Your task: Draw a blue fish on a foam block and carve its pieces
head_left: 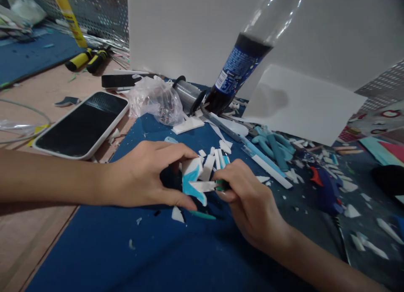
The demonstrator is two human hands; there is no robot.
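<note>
Between the thumb and fingers of my left hand (148, 174) is a small white and blue foam piece (191, 178), cut to a forked shape. My right hand (249, 195) is closed round the dark handle of a small craft knife (205, 186). Its pale blade points left and lies against the fork of the foam piece. Most of the knife's handle is hidden by my right fingers. Just behind both hands lie several white foam strips (208, 166). A white foam scrap (177, 214) rests on the blue mat (151, 250) below my left thumb.
A phone (83, 126) lies at the left. Behind the hands are a crumpled plastic bag (154, 98), a wire spool (187, 94) and a tall bottle (235, 69) of dark drink. Blue-handled pliers (274, 147), a box cutter (267, 161) and a glue gun (326, 189) lie at the right.
</note>
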